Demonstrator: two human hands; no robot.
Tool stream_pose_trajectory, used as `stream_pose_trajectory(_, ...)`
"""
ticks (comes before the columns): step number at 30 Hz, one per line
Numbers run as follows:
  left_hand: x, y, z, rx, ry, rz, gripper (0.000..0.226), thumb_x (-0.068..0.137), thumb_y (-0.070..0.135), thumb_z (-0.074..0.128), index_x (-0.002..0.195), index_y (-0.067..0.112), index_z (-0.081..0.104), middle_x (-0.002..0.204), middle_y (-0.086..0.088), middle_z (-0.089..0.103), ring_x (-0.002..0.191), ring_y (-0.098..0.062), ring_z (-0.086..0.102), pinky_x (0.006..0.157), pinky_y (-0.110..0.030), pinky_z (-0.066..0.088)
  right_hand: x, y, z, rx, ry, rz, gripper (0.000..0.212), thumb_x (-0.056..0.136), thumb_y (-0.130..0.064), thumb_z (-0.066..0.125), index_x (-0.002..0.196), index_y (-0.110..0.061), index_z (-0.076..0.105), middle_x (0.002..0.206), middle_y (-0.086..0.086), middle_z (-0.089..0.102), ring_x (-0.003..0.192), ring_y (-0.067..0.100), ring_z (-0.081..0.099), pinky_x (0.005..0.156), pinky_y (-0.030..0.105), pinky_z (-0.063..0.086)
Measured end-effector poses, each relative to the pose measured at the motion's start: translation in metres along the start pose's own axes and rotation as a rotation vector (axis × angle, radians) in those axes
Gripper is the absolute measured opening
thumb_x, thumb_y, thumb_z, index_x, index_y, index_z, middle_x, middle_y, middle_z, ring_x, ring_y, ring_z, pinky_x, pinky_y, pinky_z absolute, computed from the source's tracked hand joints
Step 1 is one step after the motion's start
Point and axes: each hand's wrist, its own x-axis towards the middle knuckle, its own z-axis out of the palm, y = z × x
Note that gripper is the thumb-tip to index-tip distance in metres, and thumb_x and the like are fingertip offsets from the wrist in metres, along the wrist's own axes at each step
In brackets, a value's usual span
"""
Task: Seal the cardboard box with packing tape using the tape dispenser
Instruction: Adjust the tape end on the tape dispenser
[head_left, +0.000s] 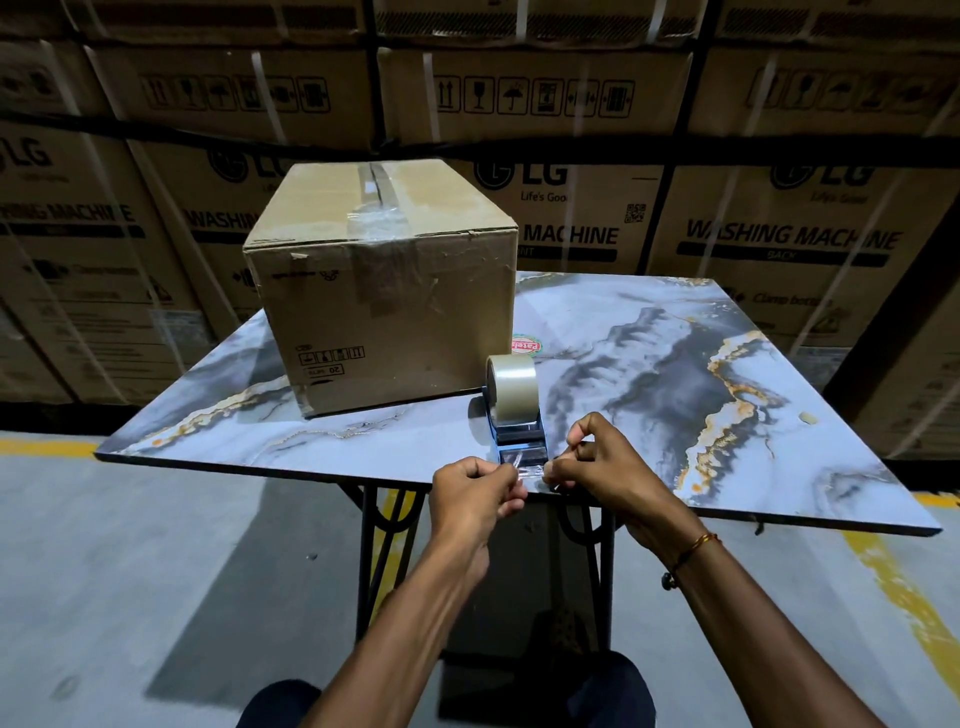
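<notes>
A brown cardboard box (384, 291) stands on the left half of a marble-patterned table (675, 364), its top flaps closed with clear tape over the seam and down the front. To its right, near the front edge, sits a blue tape dispenser (517, 415) with a roll of clear tape. My left hand (475, 499) and my right hand (605, 467) both pinch the loose end of the clear tape (527, 470) just in front of the dispenser's blade end.
Stacked washing-machine cartons form a wall behind the table. The table's black metal legs (384, 525) stand over a grey concrete floor with yellow lines. A red round sticker (525, 345) lies on the tabletop beside the box.
</notes>
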Motion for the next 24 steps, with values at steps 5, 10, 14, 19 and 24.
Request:
stream_pose_trajectory(5,-0.004,-0.003,0.005,-0.028,0.054,0.012,0.023,0.081,-0.007,0.066,0.063,0.006,0.059,0.062,-0.012,0.067,0.056,-0.016,0.066,0.054,-0.024,0.055,0.0,-0.001,0.001,-0.007,-0.004,0.008,0.037,0.083,0.015,0.064,0.097,-0.009,0.04,0.071,0.018,0.06,0.044,0.009,0.056,0.05,0.018,0.048)
stream_pose_trajectory(10,-0.006,-0.003,0.002,-0.039,0.07,0.015,0.027,0.08,-0.01,0.066,0.063,0.008,0.054,0.063,-0.016,0.068,0.056,-0.018,0.067,0.057,-0.027,0.057,0.0,-0.003,0.0,-0.004,-0.022,0.019,0.038,0.081,0.015,0.064,0.097,-0.009,0.04,0.065,0.012,0.062,0.047,0.012,0.053,0.053,0.022,0.048)
stream_pose_trajectory(14,-0.005,-0.003,0.0,-0.047,0.054,0.006,0.025,0.081,-0.011,0.065,0.073,0.008,0.05,0.071,-0.021,0.069,0.055,-0.019,0.068,0.054,-0.026,0.058,-0.001,-0.004,-0.002,-0.036,-0.042,0.027,0.029,0.085,0.008,0.06,0.098,-0.01,0.041,0.067,0.008,0.068,0.057,0.017,0.056,0.059,0.024,0.047)
stream_pose_trajectory(19,-0.003,0.007,-0.008,-0.11,-0.044,-0.041,0.034,0.082,-0.013,0.063,0.094,0.012,0.044,0.083,-0.024,0.067,0.055,-0.018,0.066,0.056,-0.025,0.058,0.0,-0.007,-0.003,0.025,-0.025,0.056,0.02,0.092,-0.001,0.057,0.104,-0.011,0.044,0.077,0.014,0.069,0.053,0.013,0.057,0.049,0.017,0.044)
stream_pose_trajectory(24,-0.004,0.007,-0.01,-0.083,-0.088,-0.032,0.033,0.082,-0.012,0.066,0.095,0.012,0.047,0.082,-0.02,0.067,0.059,-0.019,0.067,0.061,-0.027,0.06,-0.004,0.0,0.006,-0.046,-0.034,0.01,0.04,0.087,-0.024,0.077,0.108,-0.013,0.044,0.08,0.01,0.072,0.058,0.006,0.062,0.065,0.024,0.045)
